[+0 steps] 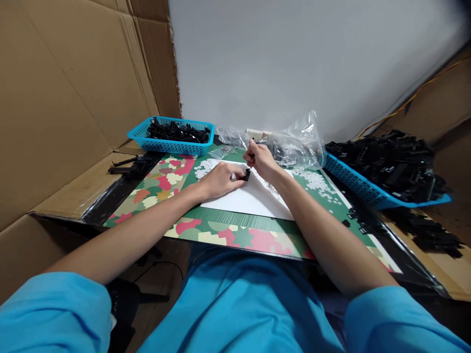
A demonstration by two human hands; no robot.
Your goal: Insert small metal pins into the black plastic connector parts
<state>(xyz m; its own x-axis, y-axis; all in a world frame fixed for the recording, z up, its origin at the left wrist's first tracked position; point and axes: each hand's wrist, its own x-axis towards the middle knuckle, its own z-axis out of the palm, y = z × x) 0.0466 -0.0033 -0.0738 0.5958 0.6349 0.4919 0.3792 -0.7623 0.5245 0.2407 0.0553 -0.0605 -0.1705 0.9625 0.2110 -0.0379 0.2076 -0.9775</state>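
My left hand [220,179] rests on a white sheet [253,200] and pinches a small black plastic part [247,174] at its fingertips. My right hand [262,161] hovers just above and right of that part, fingers curled in a pinch; what it holds is too small to make out. Small white round pieces [203,168] lie scattered beside the left hand, and more white pieces [315,180] lie to the right of the sheet. A crumpled clear plastic bag [294,142] sits right behind both hands.
A blue basket [170,144] of black parts stands at the back left. A larger blue basket [371,192] heaped with black parts stands on the right, loose black parts [427,235] beside it. Cardboard walls [73,88] enclose the left. A camouflage-patterned mat [235,234] covers the table.
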